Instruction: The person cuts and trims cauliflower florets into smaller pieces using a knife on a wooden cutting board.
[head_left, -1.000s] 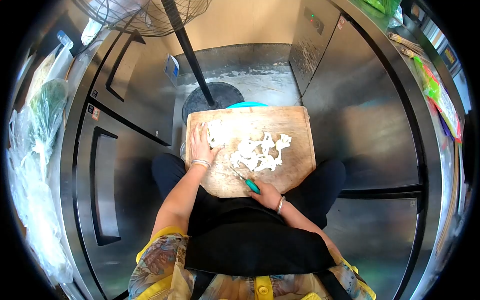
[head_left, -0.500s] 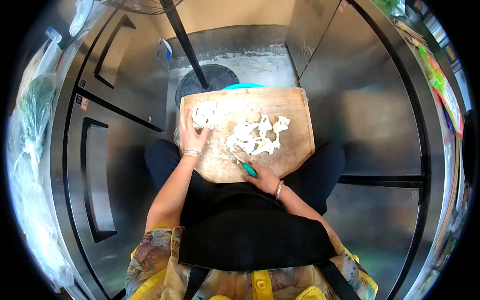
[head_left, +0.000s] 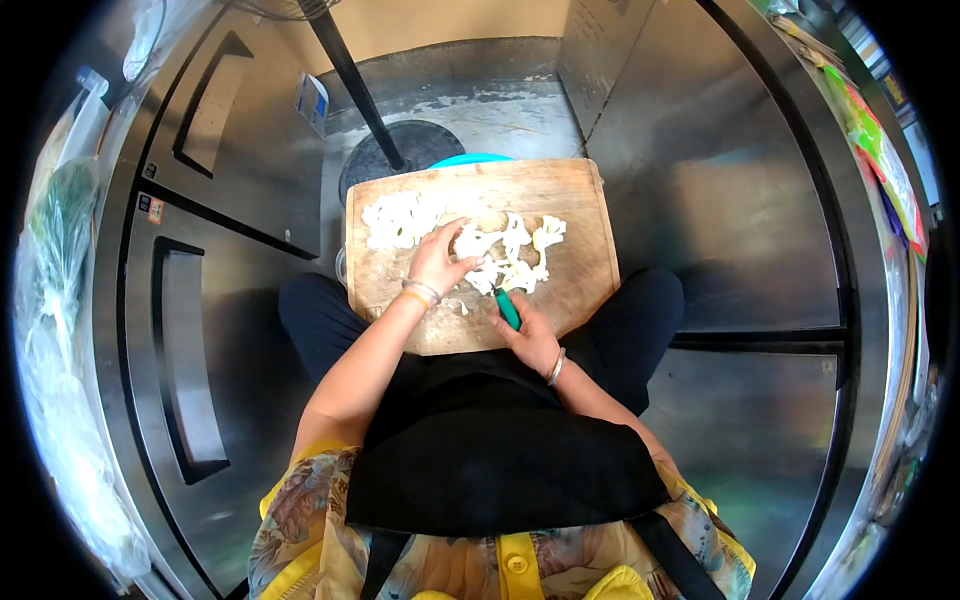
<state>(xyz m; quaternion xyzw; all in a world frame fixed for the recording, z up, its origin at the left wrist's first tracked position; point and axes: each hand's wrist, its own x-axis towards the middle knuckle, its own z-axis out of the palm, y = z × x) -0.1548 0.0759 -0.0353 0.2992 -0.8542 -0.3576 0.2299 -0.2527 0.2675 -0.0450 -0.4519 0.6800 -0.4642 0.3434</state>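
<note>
A wooden cutting board [head_left: 580,205] lies across the person's lap. My left hand [head_left: 436,262] is over it, thumb and fingers apart, at the left edge of a group of white cauliflower florets [head_left: 517,240]. Whether the fingertips touch a floret I cannot tell. My right hand [head_left: 530,336] is closed round the green handle of a knife [head_left: 508,309], just below the same florets. Its blade points up and left and is mostly hidden among them. A heap of smaller cauliflower pieces [head_left: 398,219] sits at the board's upper left. Small crumbs are scattered near my left wrist.
Steel cabinets with a dark recessed handle [head_left: 190,360] stand close on the left, and another steel cabinet [head_left: 740,200] on the right. Beyond the board are a black pole [head_left: 350,80] on a round base [head_left: 425,140] and a blue rim [head_left: 470,159]. Plastic bags [head_left: 75,420] lie far left.
My left hand has moved right, from the heap of small pieces to the larger florets. My right hand with the knife has shifted slightly up and right, closer to the florets.
</note>
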